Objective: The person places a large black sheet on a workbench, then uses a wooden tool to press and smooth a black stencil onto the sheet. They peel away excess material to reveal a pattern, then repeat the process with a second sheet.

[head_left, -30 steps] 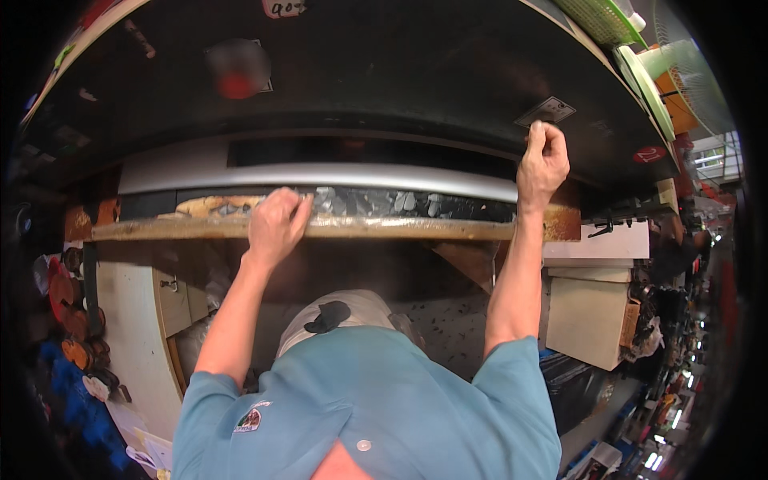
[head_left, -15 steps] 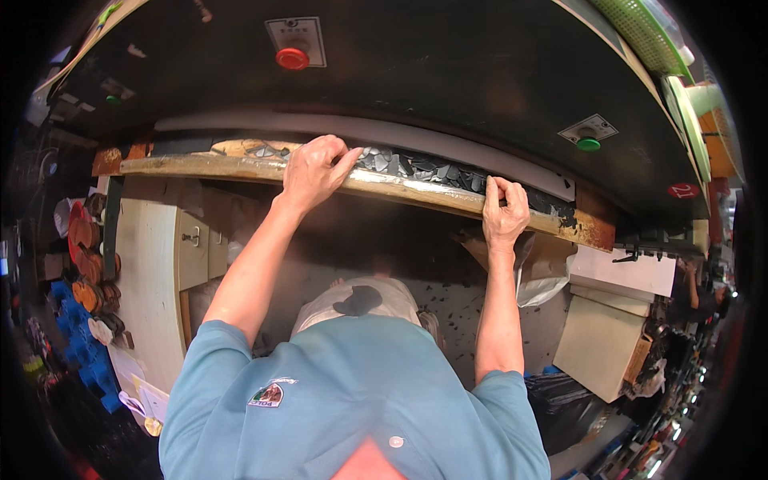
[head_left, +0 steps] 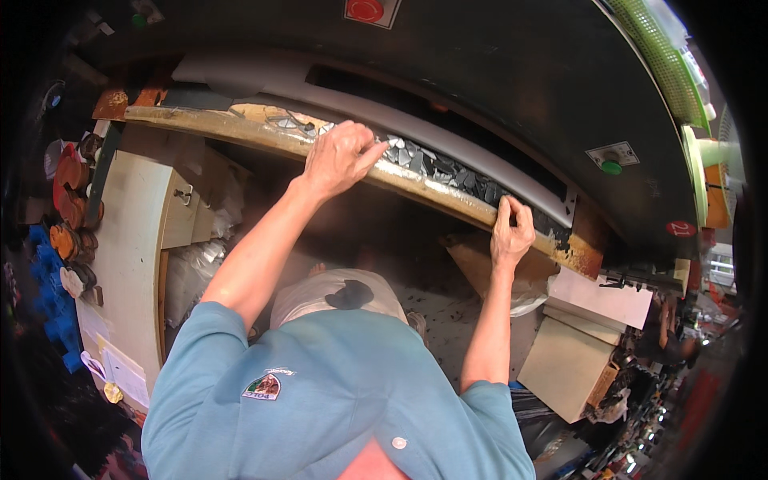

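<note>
Both my hands are at the worn wooden front ledge [head_left: 436, 194] of a black machine, under its pale grey bar [head_left: 384, 112]. My left hand [head_left: 338, 160] rests at the ledge's middle, its fingers curled and the thumb against them; anything in the grip is hidden. Further right, my right hand [head_left: 512, 234] is closed in a pinch at the ledge's edge, and what it pinches does not show. Between the hands, dark grey flat scraps [head_left: 432, 164] lie in a heap along the ledge, just behind its front edge.
A red button [head_left: 366, 10] and a green button [head_left: 611, 166] are on the machine's black front. A pale cabinet [head_left: 124, 232] stands to the left, and a beige box [head_left: 566, 368] to the right. A green mesh basket [head_left: 660, 60] sits at the upper right.
A long dark gap now shows between the pale bar and the black machine front. My view has turned a little, and both hands stay at the ledge in much the same poses.
</note>
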Demonstrator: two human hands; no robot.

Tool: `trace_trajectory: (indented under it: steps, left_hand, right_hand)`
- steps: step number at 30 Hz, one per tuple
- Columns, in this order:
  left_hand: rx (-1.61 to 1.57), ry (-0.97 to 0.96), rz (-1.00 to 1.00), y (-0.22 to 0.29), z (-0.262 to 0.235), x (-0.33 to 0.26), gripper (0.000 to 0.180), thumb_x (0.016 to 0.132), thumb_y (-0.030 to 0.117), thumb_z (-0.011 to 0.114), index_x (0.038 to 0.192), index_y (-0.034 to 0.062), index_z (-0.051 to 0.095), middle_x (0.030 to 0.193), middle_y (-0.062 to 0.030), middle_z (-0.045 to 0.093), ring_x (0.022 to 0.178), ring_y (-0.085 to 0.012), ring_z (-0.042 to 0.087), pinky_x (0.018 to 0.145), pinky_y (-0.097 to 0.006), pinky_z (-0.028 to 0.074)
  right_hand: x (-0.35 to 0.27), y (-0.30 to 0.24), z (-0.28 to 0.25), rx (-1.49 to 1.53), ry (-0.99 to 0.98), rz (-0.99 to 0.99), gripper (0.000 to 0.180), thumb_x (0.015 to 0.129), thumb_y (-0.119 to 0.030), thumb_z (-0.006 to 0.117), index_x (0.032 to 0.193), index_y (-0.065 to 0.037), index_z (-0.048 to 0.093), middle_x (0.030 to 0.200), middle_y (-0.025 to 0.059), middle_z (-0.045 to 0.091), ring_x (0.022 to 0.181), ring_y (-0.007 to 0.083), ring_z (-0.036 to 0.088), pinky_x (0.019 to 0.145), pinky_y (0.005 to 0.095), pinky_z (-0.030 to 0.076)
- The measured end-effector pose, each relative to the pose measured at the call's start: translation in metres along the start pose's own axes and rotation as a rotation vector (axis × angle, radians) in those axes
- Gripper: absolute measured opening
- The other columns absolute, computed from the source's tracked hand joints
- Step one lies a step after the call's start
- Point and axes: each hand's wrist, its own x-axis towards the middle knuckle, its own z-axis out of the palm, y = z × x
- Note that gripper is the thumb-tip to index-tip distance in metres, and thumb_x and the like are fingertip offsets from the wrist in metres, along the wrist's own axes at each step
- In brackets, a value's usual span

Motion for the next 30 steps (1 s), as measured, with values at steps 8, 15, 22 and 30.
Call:
trace_trajectory:
  steps: [8,15,22,30]
  left_hand:
    - [0.027,-0.104,0.032,0.003,-0.005,-0.016,0.030,0.089,0.013,0.083,0.078,0.0063,0.056,0.072,-0.0103,0.057,0.068,-0.0334,0.058,0.063,-0.045,0.047]
    - [0.036,-0.252,-0.044,0.000,-0.017,-0.042,0.032,0.085,0.015,0.084,0.072,0.0073,0.056,0.071,-0.0088,0.054,0.069,-0.0301,0.058,0.060,-0.043,0.048]
    - [-0.080,-0.328,-0.088,0.004,-0.028,-0.036,0.031,0.083,0.015,0.086,0.072,0.0079,0.058,0.071,-0.0065,0.055,0.068,-0.0273,0.058,0.058,-0.040,0.045]
    - [-0.535,-0.219,-0.090,-0.003,-0.034,0.006,0.026,0.082,0.002,0.085,0.081,0.0049,0.059,0.075,-0.0089,0.062,0.065,-0.0297,0.062,0.058,-0.041,0.050]
  right_hand:
    - [0.007,-0.043,0.001,0.265,-0.040,0.606,0.018,0.104,-0.012,0.073,0.111,0.004,0.077,0.090,0.0026,0.072,0.079,0.0082,0.063,0.074,0.0234,0.052]
    - [0.120,-0.026,0.115,-0.041,-0.325,-0.128,0.035,0.103,-0.013,0.064,0.136,0.000,0.068,0.140,0.0235,0.063,0.126,0.0406,0.061,0.108,0.0431,0.050]
    - [0.152,-0.005,0.150,-0.157,-0.610,-0.311,0.041,0.106,-0.010,0.053,0.146,-0.003,0.062,0.156,0.0199,0.054,0.146,0.0420,0.047,0.126,0.0531,0.032]
    - [0.046,-0.071,0.077,-0.012,-0.502,-0.167,0.032,0.089,0.002,0.071,0.120,0.004,0.072,0.129,0.0231,0.070,0.127,0.0449,0.065,0.115,0.0567,0.047]
